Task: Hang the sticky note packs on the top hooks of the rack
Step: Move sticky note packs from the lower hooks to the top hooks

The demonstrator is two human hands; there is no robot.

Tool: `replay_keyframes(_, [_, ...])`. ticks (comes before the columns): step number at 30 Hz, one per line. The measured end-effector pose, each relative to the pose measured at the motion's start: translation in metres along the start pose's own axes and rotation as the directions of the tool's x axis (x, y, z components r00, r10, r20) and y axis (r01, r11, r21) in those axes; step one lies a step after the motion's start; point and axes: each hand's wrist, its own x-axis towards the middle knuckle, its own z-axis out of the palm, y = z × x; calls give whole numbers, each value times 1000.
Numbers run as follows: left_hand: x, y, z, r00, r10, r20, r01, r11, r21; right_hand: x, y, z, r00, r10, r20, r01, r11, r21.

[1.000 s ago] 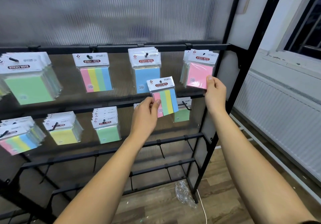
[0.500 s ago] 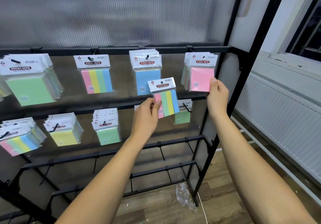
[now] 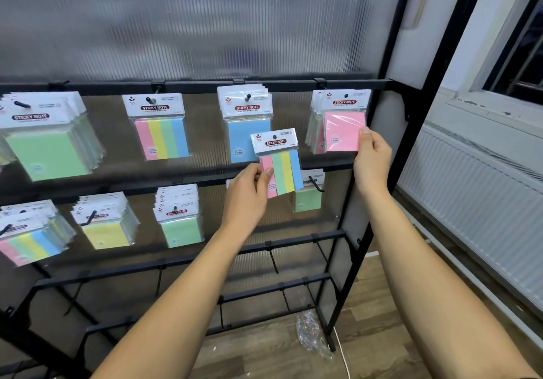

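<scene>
My left hand (image 3: 249, 193) pinches the lower left corner of a striped sticky note pack (image 3: 279, 161), held upright in front of the rack between the top and second rows. My right hand (image 3: 371, 158) grips the right edge of a pink pack (image 3: 342, 131) that hangs at the front of the far-right top hook (image 3: 346, 95). On the other top hooks hang a blue pack (image 3: 246, 119), a striped pack (image 3: 158, 128) and a stack of green packs (image 3: 44, 143).
The black rack's top bar (image 3: 205, 86) runs across at hook height. Second-row hooks carry green (image 3: 180, 220), yellow (image 3: 105, 225) and striped (image 3: 26, 237) packs. Bare hooks and bars sit below. A radiator (image 3: 476, 202) stands to the right, and crumpled plastic (image 3: 311, 334) lies on the floor.
The pink pack has swung from tilted to hanging flat on the far-right top hook, my right hand still on its edge. My left hand and the striped pack barely moved.
</scene>
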Motion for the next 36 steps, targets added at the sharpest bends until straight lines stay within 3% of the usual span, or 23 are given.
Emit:
replay_keyframes(10, [5, -6, 6, 1000, 14, 6, -14, 1000, 14, 3, 4, -4, 1000, 10, 1, -10, 1000, 3])
replay_keyframes(16, [5, -8, 9, 1000, 11, 24, -12, 1000, 24, 2, 24, 2, 994, 43, 99, -20, 974, -224])
replay_keyframes(20, [2, -8, 7, 999, -4, 38, 4, 1000, 20, -5, 41, 5, 985, 153, 80, -123, 946, -299])
replay_keyframes(25, [-8, -12, -2, 999, -4, 42, 3, 999, 36, -42, 57, 13, 901, 341, 268, -249, 913, -322])
replay_keyframes(28, [-17, -24, -15, 999, -30, 34, 28, 999, 35, -74, 46, 25, 868, 307, 390, -221, 943, -250])
replay_keyframes(36, [-42, -51, -80, 995, -51, 85, 50, 999, 13, -136, 7, 86, 810, 190, 554, -132, 981, -144])
